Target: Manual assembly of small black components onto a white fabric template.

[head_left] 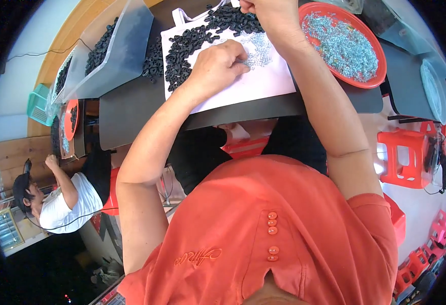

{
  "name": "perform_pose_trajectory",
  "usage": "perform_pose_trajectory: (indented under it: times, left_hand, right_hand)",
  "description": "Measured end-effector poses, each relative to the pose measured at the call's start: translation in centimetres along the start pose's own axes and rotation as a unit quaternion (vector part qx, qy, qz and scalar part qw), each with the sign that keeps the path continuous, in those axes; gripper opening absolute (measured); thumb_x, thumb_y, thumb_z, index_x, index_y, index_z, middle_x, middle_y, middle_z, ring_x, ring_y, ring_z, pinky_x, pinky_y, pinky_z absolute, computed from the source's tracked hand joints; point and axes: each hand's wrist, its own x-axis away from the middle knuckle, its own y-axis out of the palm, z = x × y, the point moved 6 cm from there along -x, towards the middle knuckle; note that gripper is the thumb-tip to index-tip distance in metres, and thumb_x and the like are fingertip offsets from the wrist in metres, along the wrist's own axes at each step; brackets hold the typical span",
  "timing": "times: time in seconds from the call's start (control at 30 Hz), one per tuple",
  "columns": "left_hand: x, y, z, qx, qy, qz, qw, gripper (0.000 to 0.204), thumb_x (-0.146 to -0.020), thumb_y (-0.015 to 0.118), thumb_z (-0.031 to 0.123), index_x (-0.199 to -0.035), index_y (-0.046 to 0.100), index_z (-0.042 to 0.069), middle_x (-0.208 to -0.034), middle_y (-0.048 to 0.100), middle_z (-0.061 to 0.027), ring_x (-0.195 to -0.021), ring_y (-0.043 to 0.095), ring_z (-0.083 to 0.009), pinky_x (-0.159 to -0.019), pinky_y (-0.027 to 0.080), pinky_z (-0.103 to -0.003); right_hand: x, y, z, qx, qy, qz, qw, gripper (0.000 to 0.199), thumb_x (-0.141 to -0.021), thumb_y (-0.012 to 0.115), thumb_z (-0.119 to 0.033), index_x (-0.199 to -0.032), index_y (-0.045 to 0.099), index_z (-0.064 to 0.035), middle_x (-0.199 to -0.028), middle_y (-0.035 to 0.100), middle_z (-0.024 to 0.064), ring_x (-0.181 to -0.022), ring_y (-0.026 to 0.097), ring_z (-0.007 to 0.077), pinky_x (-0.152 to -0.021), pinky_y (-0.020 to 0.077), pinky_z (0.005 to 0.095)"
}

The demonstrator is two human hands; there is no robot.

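Observation:
A white cloth bag (263,84) with handles lies flat on the dark table in front of me. Small black plastic pieces (179,58) spread over its left and far parts. Beside them is a patch of small clear pieces (259,50). My left hand (220,63) rests low over the bag at the edge of the clear pieces, fingers curled and thumb close to the index finger. Whatever it pinches is hidden. At the top edge my right hand (266,11) is near the black pieces, its fingertips drawn together and partly cut off by the picture.
A red round tray (380,61) of clear pieces stands at the right. At the left is a clear plastic bin (126,56) with black pieces. A co-worker (73,198) in white sits at far left. Red stools (403,157) stand on the right.

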Motion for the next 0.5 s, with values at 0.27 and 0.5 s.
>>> perform_pose_trajectory:
  times: [0.27, 0.5]
  left_hand:
    - [0.7, -0.1, -0.4, 0.04, -0.012, -0.001, 0.999, 0.017, -0.075, 0.074, 0.009, -0.086, 0.064, 0.001, -0.081, 0.064, -0.0116, -0.072, 0.064, -0.0255, -0.067, 0.049, -0.036]
    - [0.7, -0.3, -1.4, 0.081, -0.043, 0.003, 0.996, 0.016, -0.074, 0.073, 0.01, -0.084, 0.065, 0.0, -0.082, 0.067, -0.0111, -0.072, 0.064, -0.0247, -0.066, 0.05, -0.037]
  right_hand:
    - [0.2, 0.3, -0.3, 0.069, -0.009, 0.005, 0.998, 0.001, -0.08, 0.066, 0.002, -0.081, 0.065, 0.0026, -0.062, 0.06, 0.0036, -0.049, 0.053, 0.0087, -0.046, 0.0407, 0.0219]
    - [0.3, 0.4, 0.0, 0.057, 0.036, 0.012, 0.998, 0.002, -0.08, 0.066, 0.001, -0.081, 0.065, 0.0025, -0.063, 0.061, 0.0045, -0.051, 0.054, 0.0089, -0.046, 0.0417, 0.0226]
